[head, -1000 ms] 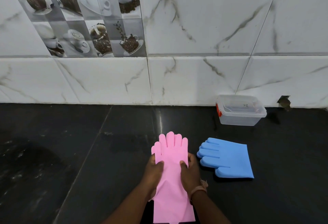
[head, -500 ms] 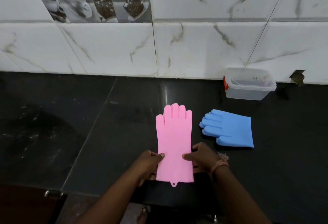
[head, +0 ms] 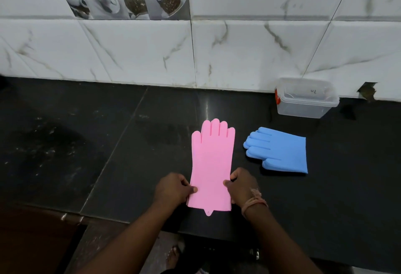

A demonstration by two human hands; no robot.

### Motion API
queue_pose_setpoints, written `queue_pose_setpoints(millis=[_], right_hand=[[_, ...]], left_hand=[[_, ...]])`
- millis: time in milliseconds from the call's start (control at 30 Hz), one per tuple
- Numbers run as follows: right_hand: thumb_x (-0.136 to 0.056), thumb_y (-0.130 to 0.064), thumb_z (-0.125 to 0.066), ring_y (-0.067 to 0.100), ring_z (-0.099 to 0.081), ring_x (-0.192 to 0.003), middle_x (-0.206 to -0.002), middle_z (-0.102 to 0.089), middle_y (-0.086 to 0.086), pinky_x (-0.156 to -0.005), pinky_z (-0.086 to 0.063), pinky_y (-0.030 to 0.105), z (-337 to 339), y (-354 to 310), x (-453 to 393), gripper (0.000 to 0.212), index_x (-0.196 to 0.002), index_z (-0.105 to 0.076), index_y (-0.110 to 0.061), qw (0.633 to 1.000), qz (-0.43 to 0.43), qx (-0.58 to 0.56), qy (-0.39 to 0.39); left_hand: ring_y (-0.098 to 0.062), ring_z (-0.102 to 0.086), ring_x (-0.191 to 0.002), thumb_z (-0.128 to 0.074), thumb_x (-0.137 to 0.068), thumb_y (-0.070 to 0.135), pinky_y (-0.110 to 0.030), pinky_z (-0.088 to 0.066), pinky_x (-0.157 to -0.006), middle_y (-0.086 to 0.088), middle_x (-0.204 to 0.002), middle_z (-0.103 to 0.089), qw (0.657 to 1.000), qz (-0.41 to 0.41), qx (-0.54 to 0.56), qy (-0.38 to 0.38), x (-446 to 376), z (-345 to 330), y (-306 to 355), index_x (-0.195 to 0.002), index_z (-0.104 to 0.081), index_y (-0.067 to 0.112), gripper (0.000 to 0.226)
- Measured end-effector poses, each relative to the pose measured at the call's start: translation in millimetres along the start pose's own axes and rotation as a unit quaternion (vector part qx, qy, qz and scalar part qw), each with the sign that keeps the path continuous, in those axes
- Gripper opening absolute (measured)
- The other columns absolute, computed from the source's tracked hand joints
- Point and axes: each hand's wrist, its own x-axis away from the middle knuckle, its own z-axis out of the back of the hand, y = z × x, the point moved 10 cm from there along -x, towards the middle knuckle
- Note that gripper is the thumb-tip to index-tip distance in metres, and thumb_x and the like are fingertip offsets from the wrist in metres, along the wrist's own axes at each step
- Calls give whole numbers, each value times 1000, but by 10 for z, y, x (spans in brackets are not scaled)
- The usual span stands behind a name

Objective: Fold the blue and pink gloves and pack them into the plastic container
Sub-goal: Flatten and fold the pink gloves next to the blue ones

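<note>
Two hands pinch the pink glove (head: 211, 165) at its cuff end: my left hand (head: 173, 189) nips the left edge, my right hand (head: 242, 184) the right, thumbs on top. It lies flat on the black counter (head: 108, 143), fingers toward the wall. It looks soft, rubbery and light, likely to spring open, so I'd fold from the cuff. The blue glove (head: 280, 151) lies beside it; the plastic container (head: 306, 97) stands by the wall.

pink glove (head: 211, 165) now flat, both hands shifted to cuff edges
</note>
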Motion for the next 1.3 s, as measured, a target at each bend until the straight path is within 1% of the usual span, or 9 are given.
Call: queue_pose_setpoints(millis=[100,200,333,500,600,700,833,1133,1300], right_hand=[[-87,-38,-68,20,-65,-94,-102,-66,3,-84,-56,39,-9,-128,-79,26,-102,-56,-21,1000,2,9,8],[-89,-40,-65,26,-62,-115,-127,-61,7,-96,-52,41,42,-345,-276,51,-131,-49,-15,999,1,-47,20],[-92,-35,-62,31,-58,-120,-135,-58,12,-102,-48,41,167,-634,-550,56,-138,-44,-8,991,14,-109,74],[-93,-15,-59,27,-63,-107,-120,-66,9,-89,-47,33,207,-723,-757,33,-126,-55,-12,979,15,-154,136],[-92,-5,-59,22,-62,-106,-116,-66,5,-91,-50,33,192,-699,-786,31,-121,-59,-15,967,31,-194,163],[-92,-6,-62,20,-62,-106,-116,-67,2,-94,-53,38,155,-620,-799,29,-119,-60,-18,953,27,-240,184],[-91,-16,-65,22,-64,-103,-111,-68,3,-88,-52,32,138,-574,-820,26,-117,-61,-16,955,20,-225,194],[-85,-21,-72,17,-58,-83,-91,-63,1,-72,-42,27,262,-649,-720,19,-93,-55,-18,974,67,-85,198],[-87,-20,-70,11,-57,-83,-90,-60,-4,-76,-49,26,251,-547,-527,16,-95,-56,-22,980,83,-13,181]], left_hand=[[-15,-67,-57,-80,-79,50,-36,-62,-69,-1,-68,-77,999,-11,44,-16,-118,12,172,-83,-74,16,35],[-19,-71,-82,-75,-85,46,-42,-62,-84,-3,-92,-75,996,-46,79,8,-350,124,508,-98,-70,14,35],[-22,-67,-97,-76,-87,40,-35,-54,-86,-6,-109,-72,982,-66,168,53,-681,261,836,-113,-67,10,40],[-28,-70,-95,-86,-79,22,-41,-58,-91,-9,-100,-74,964,-21,254,78,-935,258,780,-102,-70,4,33],[-26,-64,-77,-84,-79,12,-41,-56,-79,-10,-84,-73,954,-23,278,107,-991,202,671,-83,-65,2,22],[-22,-51,-68,-83,-80,10,-35,-46,-64,-3,-69,-59,948,-33,290,131,-1008,151,625,-70,-53,11,31],[-21,-58,-72,-79,-85,16,-36,-52,-74,-4,-79,-67,950,-18,281,137,-999,157,619,-84,-63,5,20],[-24,-57,-72,-75,-90,16,-31,-40,-65,-16,-84,-74,958,-48,214,184,-883,248,719,-85,-66,-2,21],[-24,-69,-85,-78,-88,24,-34,-55,-79,-5,-93,-76,962,-75,197,175,-714,213,687,-99,-74,9,19]])
